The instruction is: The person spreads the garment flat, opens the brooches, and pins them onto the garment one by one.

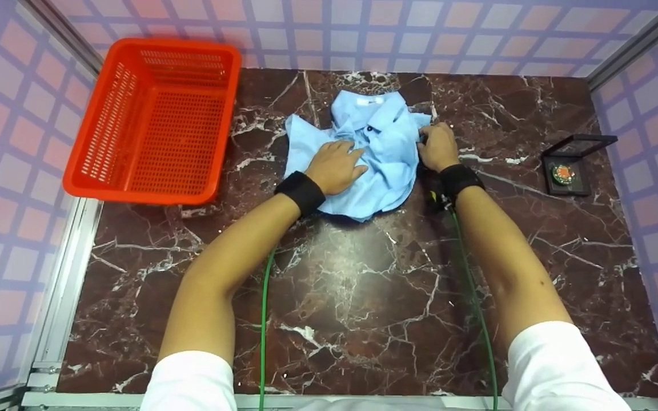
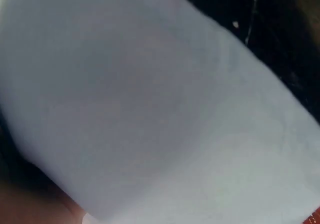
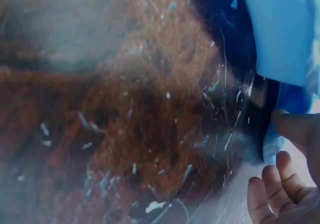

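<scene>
A light blue collared shirt (image 1: 386,165) lies rumpled on the dark marbled table, its collar toward the back wall. My left hand (image 1: 336,167) rests on the shirt's left part with its fingers spread. In the left wrist view, pale cloth (image 2: 150,103) fills most of the picture, with only a blurred bit of skin at the lower left. My right hand (image 1: 439,146) pinches the shirt's right edge near the sleeve. The right wrist view shows the thumb and curled fingers (image 3: 287,184) at the blue cloth (image 3: 280,33).
A red plastic basket (image 1: 226,120) stands at the back left. To the right is a small black case (image 1: 577,185) with its lid raised and a round green and orange piece inside. Green cables (image 1: 266,319) run from both wrists to the front edge. Checkered walls (image 1: 357,34) enclose the table.
</scene>
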`<state>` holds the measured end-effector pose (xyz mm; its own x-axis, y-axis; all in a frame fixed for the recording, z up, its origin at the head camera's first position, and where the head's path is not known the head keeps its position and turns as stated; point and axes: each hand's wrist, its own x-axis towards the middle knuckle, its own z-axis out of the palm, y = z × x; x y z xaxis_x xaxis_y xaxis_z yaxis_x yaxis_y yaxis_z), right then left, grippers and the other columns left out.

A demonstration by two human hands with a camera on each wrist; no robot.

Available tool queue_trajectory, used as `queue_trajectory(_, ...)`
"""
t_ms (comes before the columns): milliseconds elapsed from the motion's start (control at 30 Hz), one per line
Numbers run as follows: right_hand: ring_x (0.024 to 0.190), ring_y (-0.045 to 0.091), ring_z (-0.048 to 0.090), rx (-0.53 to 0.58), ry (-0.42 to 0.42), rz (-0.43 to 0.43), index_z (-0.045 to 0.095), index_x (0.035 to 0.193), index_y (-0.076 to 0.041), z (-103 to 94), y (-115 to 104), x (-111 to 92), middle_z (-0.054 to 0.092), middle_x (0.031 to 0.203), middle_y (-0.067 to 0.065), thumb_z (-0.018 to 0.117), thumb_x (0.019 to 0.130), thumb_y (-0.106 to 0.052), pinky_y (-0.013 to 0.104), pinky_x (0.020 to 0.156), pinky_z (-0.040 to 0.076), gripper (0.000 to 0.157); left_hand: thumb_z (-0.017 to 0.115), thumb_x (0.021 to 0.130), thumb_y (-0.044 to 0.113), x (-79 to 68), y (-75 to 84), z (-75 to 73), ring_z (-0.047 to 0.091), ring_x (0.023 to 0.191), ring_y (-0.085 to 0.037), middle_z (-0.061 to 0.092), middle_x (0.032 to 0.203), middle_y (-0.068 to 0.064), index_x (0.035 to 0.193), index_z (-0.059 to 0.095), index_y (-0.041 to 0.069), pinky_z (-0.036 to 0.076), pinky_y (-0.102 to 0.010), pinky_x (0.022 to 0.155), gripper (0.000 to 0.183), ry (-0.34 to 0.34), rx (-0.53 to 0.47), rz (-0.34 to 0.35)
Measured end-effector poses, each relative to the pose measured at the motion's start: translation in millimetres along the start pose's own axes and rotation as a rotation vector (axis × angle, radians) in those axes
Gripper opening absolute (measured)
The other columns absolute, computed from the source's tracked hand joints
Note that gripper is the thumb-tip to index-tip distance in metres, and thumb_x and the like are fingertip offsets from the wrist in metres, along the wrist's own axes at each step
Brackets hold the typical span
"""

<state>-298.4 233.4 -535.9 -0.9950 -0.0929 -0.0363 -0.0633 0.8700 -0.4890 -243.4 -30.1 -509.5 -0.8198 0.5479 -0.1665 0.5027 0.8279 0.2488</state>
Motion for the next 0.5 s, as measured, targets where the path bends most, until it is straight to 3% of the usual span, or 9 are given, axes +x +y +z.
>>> queue_trajectory(167,0.116,0.044,0.051,0.080,0.024,-0.037,0.068,0.112,0.010,-8.5,3.7,-2.0,0.060,0.115,0.030,0.060,0.092,-0.004,0.051,0.104,0.038,0.025,0.036,0.108,0.047,-2.7,-5.3,-3.2,0.032,0.146,-0.032,0.038,0.157,-0.018,0.153,0.043,0.010,0.024,-0.048,0.119,0.059,-0.012,-0.008,-0.001)
queue_trajectory(500,0.121,0.043,0.052,0.141,-0.033,-0.019,0.063,0.116,0.009,-24.7,15.1,-10.8,0.058,0.125,0.027,0.058,0.098,-0.007,0.051,0.105,0.037,0.025,0.035,0.108,0.047,-11.4,-19.0,-3.8,0.039,0.143,-0.033,0.043,0.154,-0.017,0.152,0.045,0.012,0.032,-0.051,0.114,0.057,-0.020,-0.037,0.015)
